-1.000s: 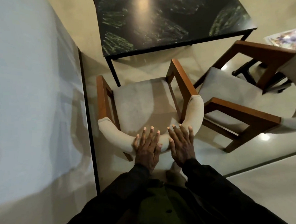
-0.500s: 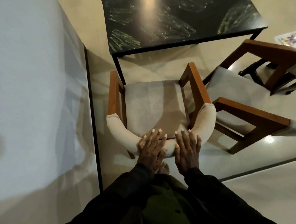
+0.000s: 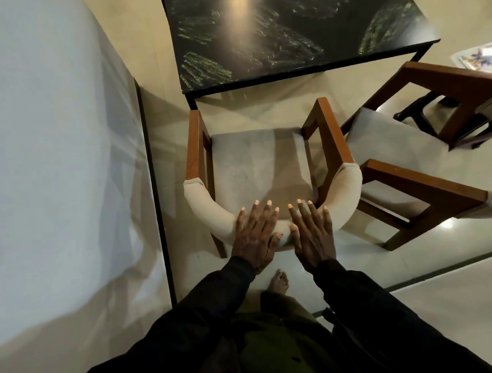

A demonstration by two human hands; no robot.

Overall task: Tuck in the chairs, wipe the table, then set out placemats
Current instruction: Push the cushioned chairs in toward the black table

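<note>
Head view — steeply down, close

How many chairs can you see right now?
2. The near chair faces the table, left hand and right hand flat on its backrest. The second chair stands angled to its right, partly cut off. Others may be out of view.

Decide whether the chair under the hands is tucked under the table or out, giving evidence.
Out. The chair shows its whole seat, and floor is visible between its arms and the table edge.
</note>
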